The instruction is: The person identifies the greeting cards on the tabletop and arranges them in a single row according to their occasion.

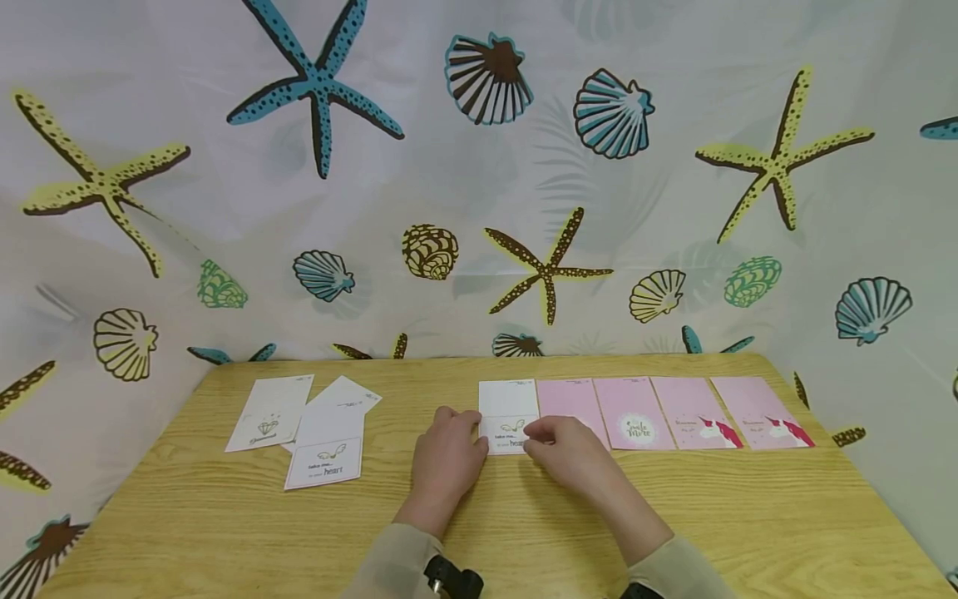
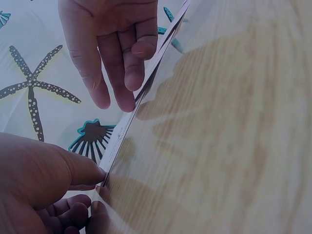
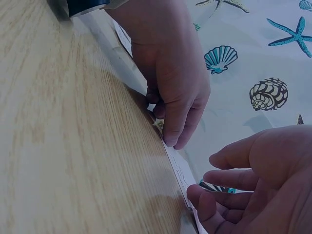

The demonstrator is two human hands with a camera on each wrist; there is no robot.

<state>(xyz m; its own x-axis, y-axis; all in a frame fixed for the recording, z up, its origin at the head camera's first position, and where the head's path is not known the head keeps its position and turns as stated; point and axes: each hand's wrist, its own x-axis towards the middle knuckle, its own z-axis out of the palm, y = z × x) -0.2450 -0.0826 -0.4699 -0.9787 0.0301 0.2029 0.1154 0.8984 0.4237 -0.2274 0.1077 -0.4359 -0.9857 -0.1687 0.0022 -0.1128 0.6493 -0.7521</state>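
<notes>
Where the row of cards begins on the table, a white card lies flat with both hands at its near end. The left hand pinches the card's left near corner, thumb on the edge and fingers curled under. The right hand rests its fingertips on the right near part; the fingers are nearly straight and curl round nothing. Four pink cards lie edge to edge to the right of the white one: one plain, one with a round white emblem, two with a unicorn. Well apart, on the left of the table, lie three more white cards, overlapping loosely. A sea-print cloth with starfish and shells hangs behind.
</notes>
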